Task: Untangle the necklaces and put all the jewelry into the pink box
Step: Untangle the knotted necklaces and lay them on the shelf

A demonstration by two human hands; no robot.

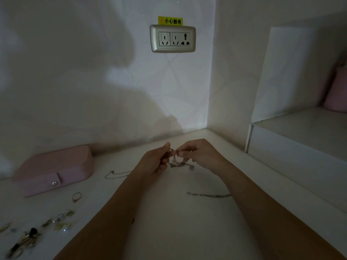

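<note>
Pink box [54, 170] lies shut, snap tab fastened, at the left rear of the worktop [178, 231]; its contents are hidden. Both forearms reach forward and meet mid-worktop. Left hand [156, 162] and right hand [199, 155] are raised just above the surface, fingers curled, each pinching the tangled necklaces [179, 164]. The knot hangs between them. Loose on the worktop: thin chain [116, 174] beside the left wrist, bracelet [208, 195] by the right forearm, ring [77, 197] and earrings [62, 220] in front of the box.
</note>
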